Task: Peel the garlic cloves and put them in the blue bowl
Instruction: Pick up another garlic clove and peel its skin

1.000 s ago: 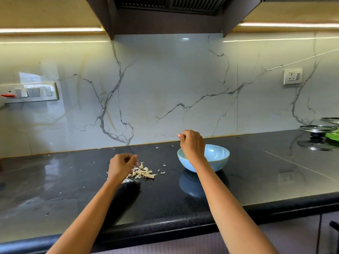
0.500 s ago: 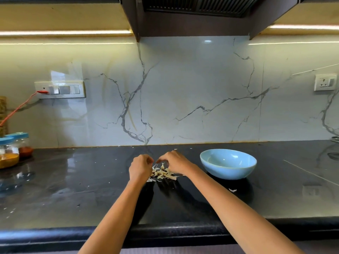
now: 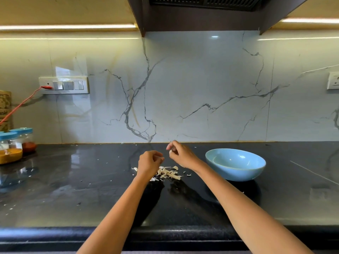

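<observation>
Left hand (image 3: 149,162) curled, contents unclear, right hand (image 3: 180,154) pinching a small pale bit, garlic skins (image 3: 167,173) on black counter (image 3: 91,189), blue bowl (image 3: 235,164) right

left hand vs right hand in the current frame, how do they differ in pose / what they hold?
Height: the left hand sits low, just above the garlic skins; the right hand is raised higher and further back.
Grip: the right hand pinches a small pale piece at its fingertips; the left hand's fingers are curled, and whatever they hold is hidden.
Position: the right hand is nearer the blue bowl.
Shared: both are over the black counter, neither over the bowl.
</observation>
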